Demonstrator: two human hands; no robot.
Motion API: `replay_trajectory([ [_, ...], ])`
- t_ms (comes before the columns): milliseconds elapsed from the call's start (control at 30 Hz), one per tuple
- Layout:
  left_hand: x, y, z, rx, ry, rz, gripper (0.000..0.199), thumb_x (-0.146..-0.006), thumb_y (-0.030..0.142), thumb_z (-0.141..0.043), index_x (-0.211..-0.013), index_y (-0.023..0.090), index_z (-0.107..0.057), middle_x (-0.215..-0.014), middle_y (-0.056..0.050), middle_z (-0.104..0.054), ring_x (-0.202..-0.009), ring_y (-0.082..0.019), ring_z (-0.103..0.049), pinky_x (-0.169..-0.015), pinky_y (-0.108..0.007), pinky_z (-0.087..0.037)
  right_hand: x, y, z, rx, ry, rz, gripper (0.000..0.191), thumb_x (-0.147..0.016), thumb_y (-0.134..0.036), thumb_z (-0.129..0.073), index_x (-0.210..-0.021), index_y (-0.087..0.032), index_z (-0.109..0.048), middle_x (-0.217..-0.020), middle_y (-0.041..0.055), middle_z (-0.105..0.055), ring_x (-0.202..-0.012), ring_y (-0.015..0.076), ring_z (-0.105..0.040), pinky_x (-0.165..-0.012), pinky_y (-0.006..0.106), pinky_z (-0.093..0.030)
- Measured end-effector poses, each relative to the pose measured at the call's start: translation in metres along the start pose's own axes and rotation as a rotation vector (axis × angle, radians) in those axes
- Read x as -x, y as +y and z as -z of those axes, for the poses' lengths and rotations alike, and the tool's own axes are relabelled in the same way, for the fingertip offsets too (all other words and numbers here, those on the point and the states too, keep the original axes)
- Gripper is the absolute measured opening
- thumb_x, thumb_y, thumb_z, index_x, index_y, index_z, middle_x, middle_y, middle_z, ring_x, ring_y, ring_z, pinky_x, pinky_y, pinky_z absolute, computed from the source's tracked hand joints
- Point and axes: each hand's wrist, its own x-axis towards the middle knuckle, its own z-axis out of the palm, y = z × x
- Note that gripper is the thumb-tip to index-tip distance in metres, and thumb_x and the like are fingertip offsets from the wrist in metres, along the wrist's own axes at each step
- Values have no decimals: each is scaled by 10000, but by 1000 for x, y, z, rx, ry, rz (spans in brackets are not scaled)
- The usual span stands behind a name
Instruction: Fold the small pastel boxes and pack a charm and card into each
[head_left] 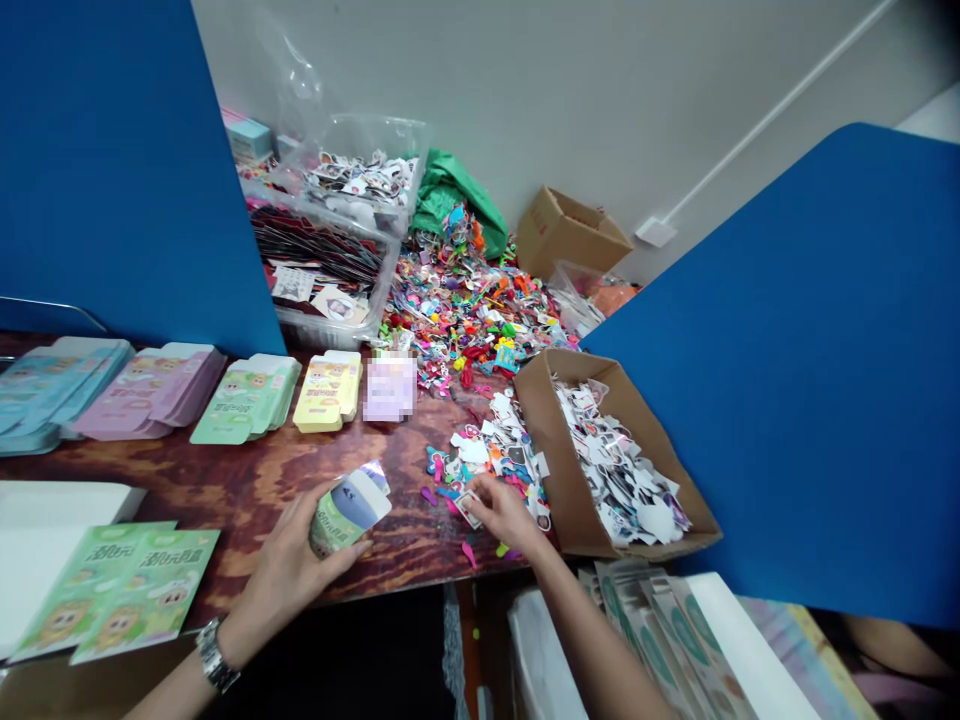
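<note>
At far left on the wood-grained tabletop (pixel 262 480) lie stacks of flat printed cartons: blue (pixel 64 390), purple (pixel 146 390), green (pixel 244 400) and yellow (pixel 326 390). Nearer the person, two green printed packets (pixel 142 595) overlap, partly on a white stack (pixel 45 555). Behind the stacks, a clear plastic tub (pixel 388 285) holds dark-edged cards. The left hand (pixel 292 550), a metal-banded wristwatch (pixel 215 655) below it, has its grip clamped around a small green carton (pixel 332 525), tilted, its end flap raised, above the tabletop's near edge. Beyond it stands a pale purple block (pixel 389 388), its print blurred out. A heap of colourful trinkets (pixel 480 310) spreads toward a green bag (pixel 457 195). The right hand (pixel 510 515) has its grip pinched on a small white-edged card (pixel 470 509), beside loose cut-out stickers (pixel 495 445) and deflated balloons (pixel 427 495). Just right, a cardboard box (pixel 553 470) holds more stickers, next to a blue partition (pixel 817 370).
</note>
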Motion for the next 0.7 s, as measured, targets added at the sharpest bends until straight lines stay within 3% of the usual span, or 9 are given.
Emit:
replay_trajectory([
  [133,1,3,0,-2,-4,-9,655,-734,526,-719,-1261,214,-485,-1174,-101,-640,-1070,-294,-635,-906,-452,-533,7,2,-19,246,53,-30,103,-853,-283,-617,-889,-195,-578,-753,-14,-559,-699,146,-504,-645,235,-350],
  [233,1,4,0,1,-18,-4,659,-739,530,-714,-1265,209,-482,-1183,-104,-633,-1075,-295,-633,-907,-451,-532,8,4,-27,275,91,-29,58,-840,-233,-603,-854,-187,-568,-845,37,-580,-805,183,-517,-710,266,-364],
  [433,2,4,-6,-25,-9,-45,686,-738,529,-718,-1295,214,-470,-1192,-100,-622,-1094,-292,-615,-928,-430,-511,2,3,-20,185,62,8,139,-885,-239,-513,-753,-196,-518,-716,-9,-560,-669,137,-512,-645,237,-374],
  [533,2,7,-10,-67,-4,-91,649,-760,509,-705,-1291,209,-485,-1135,-97,-637,-1047,-288,-619,-899,-412,-511,-5,-16,-10,32,79,15,164,-911,-320,-503,-802,-199,-517,-693,-25,-548,-623,124,-506,-592,222,-389],
  [633,1,13,-16,-106,10,-121,602,-799,453,-675,-1310,204,-476,-1146,-108,-629,-1034,-288,-612,-886,-412,-506,-11,-52,-10,-273,59,44,212,-900,-410,-549,-874,-201,-522,-714,-27,-558,-610,123,-520,-564,221,-414],
  [700,0,17,-21,-124,18,-133,595,-811,414,-665,-1331,212,-458,-1178,-113,-617,-1057,-295,-602,-903,-426,-497,-13,-79,-17,-341,69,96,210,-901,-410,-570,-896,-203,-535,-731,-23,-570,-624,126,-534,-575,224,-430],
])
